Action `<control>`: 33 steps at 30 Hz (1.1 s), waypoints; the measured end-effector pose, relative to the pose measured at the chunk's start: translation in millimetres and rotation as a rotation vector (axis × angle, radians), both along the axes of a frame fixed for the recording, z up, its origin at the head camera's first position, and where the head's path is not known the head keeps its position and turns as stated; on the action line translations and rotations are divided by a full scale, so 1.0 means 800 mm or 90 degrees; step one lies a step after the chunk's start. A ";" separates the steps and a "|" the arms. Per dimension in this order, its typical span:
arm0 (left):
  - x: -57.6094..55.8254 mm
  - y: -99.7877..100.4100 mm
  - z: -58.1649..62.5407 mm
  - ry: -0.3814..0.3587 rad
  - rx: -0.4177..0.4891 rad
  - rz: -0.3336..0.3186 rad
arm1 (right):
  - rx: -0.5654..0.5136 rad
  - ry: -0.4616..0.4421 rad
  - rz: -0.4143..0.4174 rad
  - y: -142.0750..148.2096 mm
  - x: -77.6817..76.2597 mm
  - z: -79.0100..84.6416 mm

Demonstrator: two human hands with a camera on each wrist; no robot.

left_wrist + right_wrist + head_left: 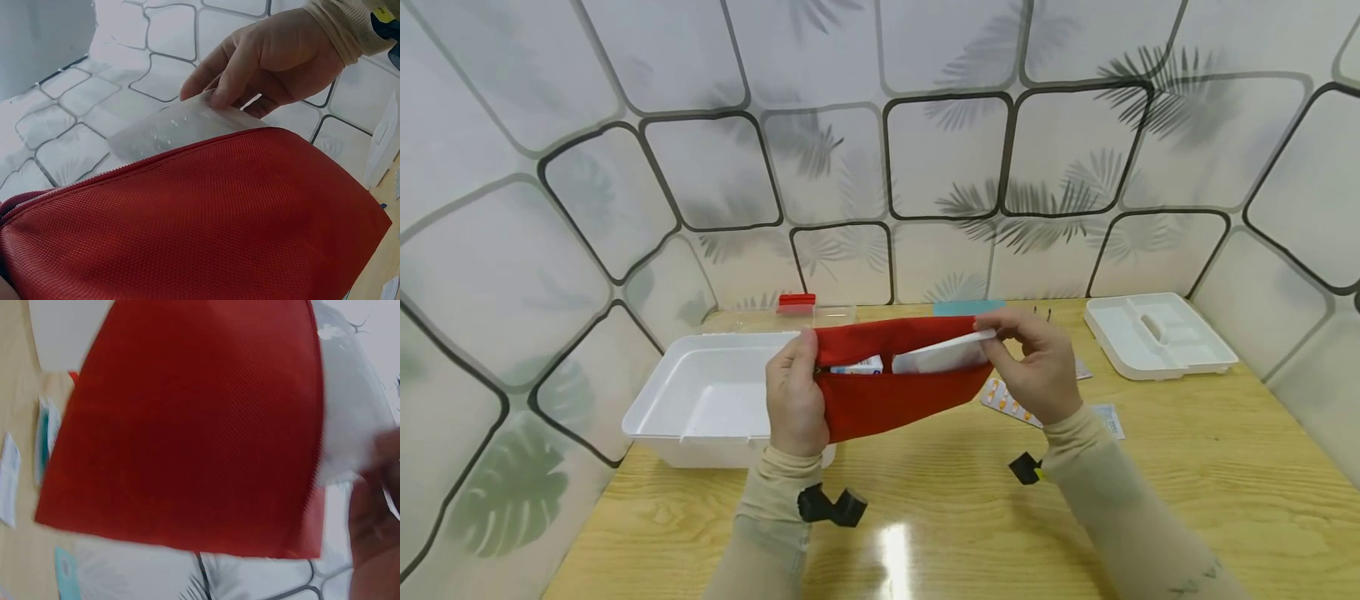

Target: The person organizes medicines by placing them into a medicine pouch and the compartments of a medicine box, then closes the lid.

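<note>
A red zippered pouch point(895, 404) is held up over the table with its mouth gaping. My left hand point(796, 396) grips the pouch's left end, thumb on the near side. My right hand point(1033, 358) pinches a clear-and-white plastic packet point(943, 354) by its right end. That packet stands partly in the pouch's opening; its lower part is hidden inside. To its left in the pouch sits a small white-and-blue box point(859, 366). In the left wrist view the packet point(181, 128) rises above the zipper edge, between the thumb and fingers of the right hand point(275, 62).
A white bin point(700, 400) stands at left, a clear lid with a red clip point(797, 300) behind it. On the right are a white divided tray point(1157, 333), a blister pack of orange pills point(1011, 404) and a small packet point(1108, 419). A teal item point(968, 307) lies at the back.
</note>
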State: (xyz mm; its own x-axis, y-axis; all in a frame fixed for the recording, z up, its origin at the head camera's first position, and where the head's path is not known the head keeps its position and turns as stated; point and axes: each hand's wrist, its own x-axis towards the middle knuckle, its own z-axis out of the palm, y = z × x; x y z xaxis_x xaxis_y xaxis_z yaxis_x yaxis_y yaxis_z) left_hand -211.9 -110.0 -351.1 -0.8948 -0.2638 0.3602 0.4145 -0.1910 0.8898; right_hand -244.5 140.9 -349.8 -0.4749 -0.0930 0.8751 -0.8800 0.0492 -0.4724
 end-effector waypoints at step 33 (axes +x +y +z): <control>0.000 0.001 -0.002 0.031 -0.016 -0.003 | 0.074 0.016 -0.121 0.004 -0.024 -0.032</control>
